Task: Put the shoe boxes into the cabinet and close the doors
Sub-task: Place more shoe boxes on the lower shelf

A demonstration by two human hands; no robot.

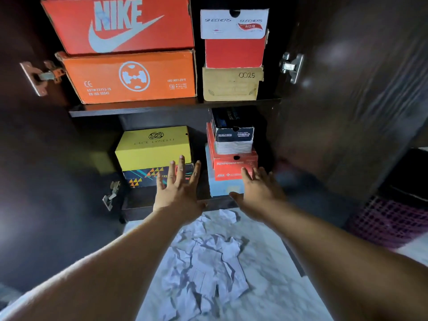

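Far left of both hands, the left cabinet door stands swung open, a metal hinge showing above hand level and a second hinge low down, just left of the left hand. That hand is empty, its fingers spread wide, palm toward the lower shelf. Directly beyond its fingertips sits a patterned dark box, and on top of that box rests a yellow box. High above the left hand, past the shelf board, an orange box carries a red Nike box.

The right hand reaches out beside the left one, also holding nothing, fingers loosely apart. Its fingertips lie over the front of a red Performance box, though actual contact cannot be told. That box sits on a pale blue box, just left of the right thumb, and bears a dark Skechers box. Higher, above the right hand, a tan box marked 0025 supports a red and white Skechers box.

Right of the right hand, the right cabinet door hangs open with its hinge. Beneath both forearms, crumpled white paper lies on the floor.
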